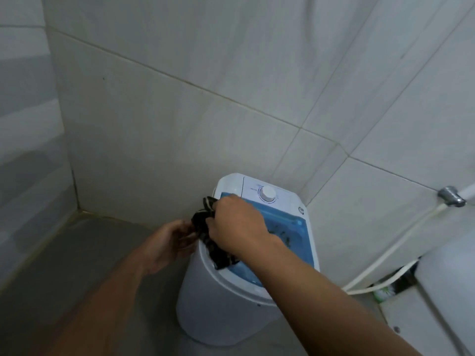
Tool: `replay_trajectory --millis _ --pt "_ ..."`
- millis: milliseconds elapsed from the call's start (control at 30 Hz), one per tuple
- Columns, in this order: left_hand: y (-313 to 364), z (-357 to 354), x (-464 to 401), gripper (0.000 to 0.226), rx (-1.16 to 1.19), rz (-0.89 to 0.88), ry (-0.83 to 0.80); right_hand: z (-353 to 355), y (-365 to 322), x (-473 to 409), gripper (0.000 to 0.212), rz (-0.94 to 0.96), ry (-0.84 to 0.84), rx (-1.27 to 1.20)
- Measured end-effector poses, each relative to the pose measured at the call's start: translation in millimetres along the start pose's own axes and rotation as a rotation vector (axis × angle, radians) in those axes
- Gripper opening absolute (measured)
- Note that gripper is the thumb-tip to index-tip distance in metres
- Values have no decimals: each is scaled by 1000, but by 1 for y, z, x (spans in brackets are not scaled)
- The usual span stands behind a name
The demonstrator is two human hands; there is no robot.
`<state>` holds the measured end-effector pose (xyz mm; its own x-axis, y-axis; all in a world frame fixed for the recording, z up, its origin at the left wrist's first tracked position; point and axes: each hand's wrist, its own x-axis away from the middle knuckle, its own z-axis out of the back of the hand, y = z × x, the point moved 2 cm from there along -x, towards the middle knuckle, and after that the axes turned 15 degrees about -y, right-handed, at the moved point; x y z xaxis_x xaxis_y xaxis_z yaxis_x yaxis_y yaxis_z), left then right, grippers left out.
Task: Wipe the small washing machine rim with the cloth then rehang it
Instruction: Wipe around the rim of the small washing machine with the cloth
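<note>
A small white washing machine (213, 299) with a blue see-through lid (290, 224) and a white dial (267, 193) stands against the tiled wall. A dark striped cloth (205, 222) lies over its left rim. My right hand (236, 222) presses on the cloth at the rim, fingers closed around it. My left hand (169, 242) holds the cloth's outer edge beside the machine's left side. Part of the cloth hangs down inside the rim under my right wrist.
Pale tiled walls (231, 73) meet in a corner behind the machine. A white toilet tank (442, 291) stands at the right, with a hose (385, 247) running from a chrome wall valve (451, 196). Grey floor (64, 265) stretches to the left.
</note>
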<state>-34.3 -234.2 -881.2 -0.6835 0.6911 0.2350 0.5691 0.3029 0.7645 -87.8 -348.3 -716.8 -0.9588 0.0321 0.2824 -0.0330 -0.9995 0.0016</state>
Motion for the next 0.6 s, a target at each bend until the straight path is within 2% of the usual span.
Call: replay_trajectory --millis 100,167,233,300,367,433,500,600 --pt "1 -4 4 54 -13 16 -89 26 34 -53 26 -168 19 -74" --pt "1 -5 4 56 -28 12 -117 43 54 -79 14 -267 8 -196" --pt "1 -4 3 55 -26 -2 -115 46 60 -88 6 -296 23 -208" --pt "0 -3 2 55 -24 1 -117 34 45 -84 17 -208 13 -113" --pt "0 0 0 58 -13 4 -98 14 21 -70 29 -25 -11 -32" --pt "-1 4 -2 59 -19 15 -96 5 16 -61 32 67 -7 -11" --pt "-3 2 0 58 -39 19 -110 17 35 -72 30 -27 48 -23" --pt "-6 -7 4 53 -62 -20 -102 42 76 -96 31 -279 65 -124"
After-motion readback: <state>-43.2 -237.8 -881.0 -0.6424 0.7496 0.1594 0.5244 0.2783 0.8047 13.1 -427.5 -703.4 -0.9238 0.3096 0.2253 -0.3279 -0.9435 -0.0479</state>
